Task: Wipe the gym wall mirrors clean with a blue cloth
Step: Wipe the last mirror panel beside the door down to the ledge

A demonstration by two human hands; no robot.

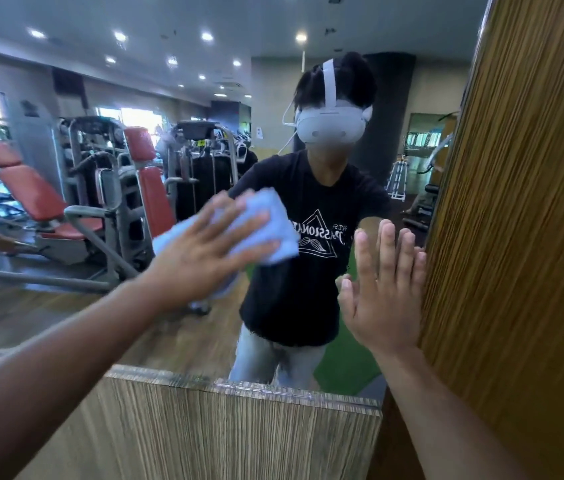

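The left hand's fingers [251, 221] are straight and spread wide, lying flat across the blue cloth [271, 202] and pressing it against the mirror [107, 84]. The cloth is folded into a thick pad near the middle of the glass, its edges showing past the fingertips and below the palm; it looks a little blurred. The left hand [204, 252] comes in from the lower left of the mirror on a bare forearm.

The right hand's fingers [387, 244] are straight, pointing up and held close together, with only narrow gaps between them. The thumb stands slightly apart on the left. The right hand [382, 299] holds nothing — its palm lies flat on the glass at the mirror's right edge, the little-finger side just beside the wood-grain panel [523, 237] that borders the mirror there.

Below the mirror's bottom edge runs a paler striped wood ledge [239, 431].

In the mirror itself stands the person's reflection: a black T-shirt [308, 299] with a white triangle print, pale trousers and a white headset [329, 128]. Left of that reflection, the glass shows gym machines [110, 188] with red pads, and round ceiling lights along the mirror's top.
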